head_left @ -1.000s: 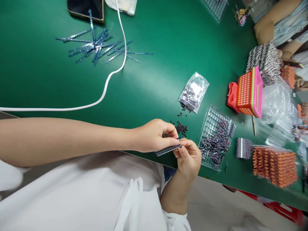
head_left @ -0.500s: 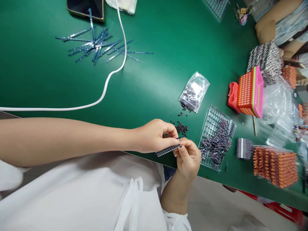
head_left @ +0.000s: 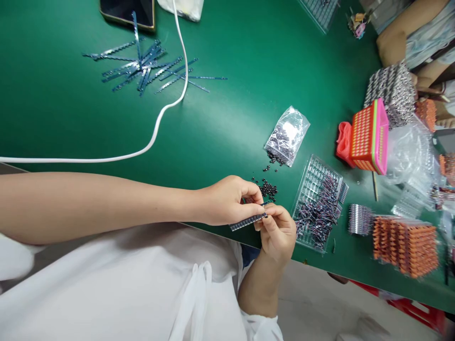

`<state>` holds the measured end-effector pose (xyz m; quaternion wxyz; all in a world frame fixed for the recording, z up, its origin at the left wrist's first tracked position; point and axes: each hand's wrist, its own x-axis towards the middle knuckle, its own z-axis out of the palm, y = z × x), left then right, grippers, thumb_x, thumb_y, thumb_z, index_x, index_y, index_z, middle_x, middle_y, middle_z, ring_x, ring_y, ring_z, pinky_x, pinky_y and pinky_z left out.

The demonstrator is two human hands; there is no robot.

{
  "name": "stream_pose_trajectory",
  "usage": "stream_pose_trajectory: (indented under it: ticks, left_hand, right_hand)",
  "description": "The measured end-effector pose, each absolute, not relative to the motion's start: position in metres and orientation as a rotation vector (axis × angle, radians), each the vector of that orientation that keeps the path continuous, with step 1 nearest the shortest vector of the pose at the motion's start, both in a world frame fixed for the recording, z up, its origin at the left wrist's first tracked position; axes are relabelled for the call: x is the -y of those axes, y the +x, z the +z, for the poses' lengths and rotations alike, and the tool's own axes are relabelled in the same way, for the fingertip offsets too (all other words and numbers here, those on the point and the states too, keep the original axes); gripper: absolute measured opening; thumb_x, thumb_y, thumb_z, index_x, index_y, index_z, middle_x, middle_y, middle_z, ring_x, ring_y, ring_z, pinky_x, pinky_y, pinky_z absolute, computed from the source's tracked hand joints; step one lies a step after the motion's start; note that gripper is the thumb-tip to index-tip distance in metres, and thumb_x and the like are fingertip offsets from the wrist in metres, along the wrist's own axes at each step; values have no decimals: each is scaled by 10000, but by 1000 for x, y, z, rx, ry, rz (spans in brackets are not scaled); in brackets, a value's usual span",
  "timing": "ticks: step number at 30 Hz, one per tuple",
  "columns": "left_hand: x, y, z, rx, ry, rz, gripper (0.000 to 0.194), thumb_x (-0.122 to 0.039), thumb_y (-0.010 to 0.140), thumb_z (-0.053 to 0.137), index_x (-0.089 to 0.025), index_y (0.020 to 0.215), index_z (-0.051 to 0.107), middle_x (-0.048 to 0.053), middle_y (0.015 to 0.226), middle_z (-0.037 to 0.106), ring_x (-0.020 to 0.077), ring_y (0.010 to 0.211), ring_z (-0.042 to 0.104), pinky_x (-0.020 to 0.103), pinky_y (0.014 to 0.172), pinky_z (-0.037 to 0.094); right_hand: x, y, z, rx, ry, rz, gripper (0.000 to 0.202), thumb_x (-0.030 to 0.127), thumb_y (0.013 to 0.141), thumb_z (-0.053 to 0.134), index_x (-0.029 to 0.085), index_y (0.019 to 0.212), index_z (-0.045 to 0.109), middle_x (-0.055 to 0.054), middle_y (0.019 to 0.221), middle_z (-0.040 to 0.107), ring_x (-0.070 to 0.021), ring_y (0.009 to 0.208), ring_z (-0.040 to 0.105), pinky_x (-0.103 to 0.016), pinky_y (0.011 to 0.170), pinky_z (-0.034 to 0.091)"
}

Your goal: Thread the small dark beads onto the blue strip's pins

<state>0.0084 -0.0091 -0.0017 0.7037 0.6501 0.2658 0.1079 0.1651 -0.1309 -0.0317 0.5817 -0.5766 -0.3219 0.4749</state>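
Note:
My left hand is closed, its thumb and fingers pinching a narrow dark strip with a row of small segments along it. The strip slants over the table's front edge. At its right end my right hand is closed in a pinch, thumb against fingers, with a tiny dark spot at the thumb tip. Whether it grips the strip itself or a small piece on it I cannot make out. Just beyond the fingertips lies a pile of small black beads. Behind it a clear plastic bag holds more dark beads, some spilled at its mouth.
Right of my hands is a clear tray heaped with thin dark pieces. Farther right are an orange stack, a red basket and a co-worker's arm. Blue strips and a white cable lie at left, near a phone.
Both hands stay at the strip; my right fingers have shifted very slightly left. At the far right the co-worker's hand has moved a little.

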Motion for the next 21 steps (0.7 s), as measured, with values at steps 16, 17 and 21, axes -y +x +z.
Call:
stream_pose_trajectory:
  ticks: [16,17,21]
  left_hand:
    - [11,9,-5,-598,1508,205,204,-313,835,576,-150,748,663,17,644,647,110,558,522,199,506,368]
    - [11,9,-6,-598,1508,203,207,-316,835,575,-149,749,663,20,646,650,111,555,523,201,505,369]
    - [12,9,-7,-592,1516,204,207,-312,831,572,-148,741,660,24,639,647,112,544,524,205,503,368]
  right_hand:
    - [131,166,-34,764,-1327,1126,131,313,781,791,222,793,698,20,718,639,-87,547,588,-200,452,495]
    - [132,167,-34,764,-1326,1128,127,309,782,790,222,795,697,21,717,638,-88,550,590,-201,455,497]
    - [132,167,-35,763,-1341,1137,139,313,781,789,216,790,690,20,714,632,-91,552,593,-207,458,501]
